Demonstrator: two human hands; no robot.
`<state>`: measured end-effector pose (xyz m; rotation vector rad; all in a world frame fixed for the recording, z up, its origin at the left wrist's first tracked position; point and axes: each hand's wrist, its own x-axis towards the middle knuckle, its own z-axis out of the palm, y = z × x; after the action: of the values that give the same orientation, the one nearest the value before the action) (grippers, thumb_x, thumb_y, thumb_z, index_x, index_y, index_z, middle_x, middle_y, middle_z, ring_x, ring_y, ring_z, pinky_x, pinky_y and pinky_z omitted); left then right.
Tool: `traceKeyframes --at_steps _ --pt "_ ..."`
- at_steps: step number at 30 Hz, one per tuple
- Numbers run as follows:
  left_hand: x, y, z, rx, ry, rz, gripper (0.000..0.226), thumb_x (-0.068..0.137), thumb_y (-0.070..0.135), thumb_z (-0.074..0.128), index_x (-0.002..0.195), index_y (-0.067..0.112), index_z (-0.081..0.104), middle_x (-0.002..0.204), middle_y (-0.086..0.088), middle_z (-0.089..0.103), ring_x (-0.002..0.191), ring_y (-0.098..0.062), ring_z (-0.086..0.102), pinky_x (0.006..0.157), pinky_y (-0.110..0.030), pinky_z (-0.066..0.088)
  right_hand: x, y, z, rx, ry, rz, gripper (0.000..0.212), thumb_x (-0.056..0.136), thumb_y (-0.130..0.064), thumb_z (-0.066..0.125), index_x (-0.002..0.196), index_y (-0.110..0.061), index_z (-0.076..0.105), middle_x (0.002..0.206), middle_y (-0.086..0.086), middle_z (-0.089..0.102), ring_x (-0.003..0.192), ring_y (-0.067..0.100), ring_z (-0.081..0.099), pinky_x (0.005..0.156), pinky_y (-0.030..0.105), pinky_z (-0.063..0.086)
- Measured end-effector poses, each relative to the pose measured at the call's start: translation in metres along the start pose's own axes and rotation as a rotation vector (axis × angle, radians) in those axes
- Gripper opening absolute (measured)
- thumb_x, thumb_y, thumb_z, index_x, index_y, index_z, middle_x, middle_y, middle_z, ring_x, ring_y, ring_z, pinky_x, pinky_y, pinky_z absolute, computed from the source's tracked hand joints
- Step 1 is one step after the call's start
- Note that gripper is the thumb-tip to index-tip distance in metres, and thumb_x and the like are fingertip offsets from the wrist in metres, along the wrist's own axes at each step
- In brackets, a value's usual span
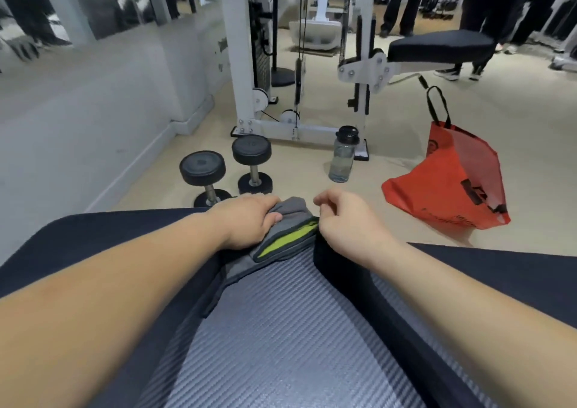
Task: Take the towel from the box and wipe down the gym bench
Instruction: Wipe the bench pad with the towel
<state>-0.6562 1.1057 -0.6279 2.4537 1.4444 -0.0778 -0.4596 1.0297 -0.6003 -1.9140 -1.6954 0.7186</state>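
Observation:
A grey towel (pixel 281 235) with a lime-green stripe lies bunched at the far end of the gym bench (pixel 281 329), whose pad is grey ribbed in the middle with dark navy sides. My left hand (pixel 249 220) presses down on the towel's left part, fingers curled over its edge. My right hand (pixel 346 220) sits at the towel's right edge, fingers bent and pinching near the green stripe; the exact grip is hidden. No box is visible.
On the floor past the bench stand two black dumbbells (pixel 224 170), a clear water bottle (pixel 343 154) and an orange tote bag (pixel 456 182). A white cable machine (pixel 249 64) and another padded seat (pixel 440 46) are behind. People's legs show at the back right.

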Motion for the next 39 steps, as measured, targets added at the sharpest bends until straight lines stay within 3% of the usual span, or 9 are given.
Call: traceKeyframes --at_steps 4,12,18,22,26,30,32,36,39 --pt "-0.029 -0.078 -0.005 -0.064 0.074 -0.131 0.034 0.104 0.045 0.035 0.127 0.024 0.050 0.128 -0.010 0.064 0.115 -0.034 0.059 0.099 -0.049 0.048 -0.009 -0.036 0.033 -0.084 -0.068 -0.050 0.035 0.101 -0.023 0.045 0.130 -0.023 0.065 0.131 0.002 0.068 0.122 0.024 0.062 0.107 0.041 0.049" --pt "-0.093 -0.182 -0.010 -0.076 0.144 -0.314 0.041 0.105 0.044 0.033 0.139 0.026 0.049 0.139 -0.012 0.061 0.122 -0.037 0.058 0.103 -0.048 0.046 0.001 -0.133 0.105 -0.140 -0.158 -0.208 0.026 0.100 -0.024 0.048 0.113 -0.022 0.071 0.100 -0.001 0.070 0.101 0.025 0.066 0.088 0.035 0.054" --pt "-0.174 -0.250 -0.004 -0.186 0.262 -0.563 0.046 0.109 0.035 0.034 0.152 0.022 0.038 0.148 -0.020 0.052 0.133 -0.040 0.050 0.110 -0.044 0.041 -0.019 -0.193 0.163 -0.129 -0.234 -0.312 0.023 0.097 -0.028 0.050 0.103 -0.026 0.071 0.100 -0.002 0.072 0.099 0.024 0.066 0.092 0.041 0.056" --pt "-0.230 -0.244 0.006 -0.347 0.320 -0.627 0.040 0.109 0.027 0.035 0.147 0.014 0.040 0.136 -0.026 0.062 0.121 -0.042 0.059 0.096 -0.038 0.043 -0.044 -0.210 0.185 -0.119 -0.263 -0.339 0.021 0.097 -0.027 0.050 0.100 -0.027 0.071 0.095 -0.008 0.072 0.097 0.020 0.066 0.092 0.041 0.056" --pt "-0.270 -0.224 0.016 -0.319 0.312 -0.675 0.035 0.109 0.025 0.034 0.140 0.009 0.040 0.122 -0.028 0.066 0.103 -0.041 0.061 0.078 -0.034 0.038 -0.075 -0.214 0.190 -0.109 -0.262 -0.363 0.025 0.099 -0.027 0.050 0.109 -0.025 0.073 0.109 -0.007 0.074 0.105 0.019 0.065 0.095 0.040 0.055" --pt "-0.301 -0.208 0.026 -0.253 0.277 -0.784 0.029 0.109 0.028 0.032 0.129 0.009 0.040 0.102 -0.022 0.064 0.081 -0.033 0.053 0.077 -0.040 0.046 -0.109 -0.202 0.177 -0.079 -0.269 -0.384 0.026 0.100 -0.027 0.051 0.115 -0.026 0.072 0.110 -0.009 0.072 0.106 0.015 0.064 0.095 0.037 0.053" --pt "-0.314 -0.196 0.034 -0.238 0.273 -0.866 0.026 0.107 0.029 0.033 0.125 0.011 0.038 0.095 -0.016 0.062 0.084 -0.034 0.058 0.081 -0.046 0.053 -0.124 -0.190 0.165 -0.045 -0.271 -0.381 0.025 0.099 -0.027 0.052 0.115 -0.027 0.071 0.104 -0.011 0.073 0.100 0.014 0.066 0.092 0.033 0.053" --pt "-0.336 -0.154 0.042 -0.402 0.392 -1.003 0.036 0.101 0.024 0.041 0.134 0.011 0.038 0.127 -0.029 0.061 0.112 -0.043 0.059 0.080 -0.039 0.041 -0.154 -0.163 0.142 0.023 -0.288 -0.347 0.018 0.100 -0.029 0.054 0.105 -0.031 0.070 0.090 -0.014 0.074 0.077 0.008 0.071 0.081 0.030 0.056" --pt "-0.338 -0.100 0.045 -0.582 0.503 -1.049 0.031 0.101 0.022 0.046 0.125 0.005 0.038 0.121 -0.027 0.065 0.109 -0.043 0.062 0.079 -0.039 0.041 -0.174 -0.139 0.126 0.058 -0.303 -0.306 0.017 0.100 -0.030 0.055 0.098 -0.028 0.072 0.077 -0.013 0.072 0.061 0.001 0.065 0.068 0.023 0.052"
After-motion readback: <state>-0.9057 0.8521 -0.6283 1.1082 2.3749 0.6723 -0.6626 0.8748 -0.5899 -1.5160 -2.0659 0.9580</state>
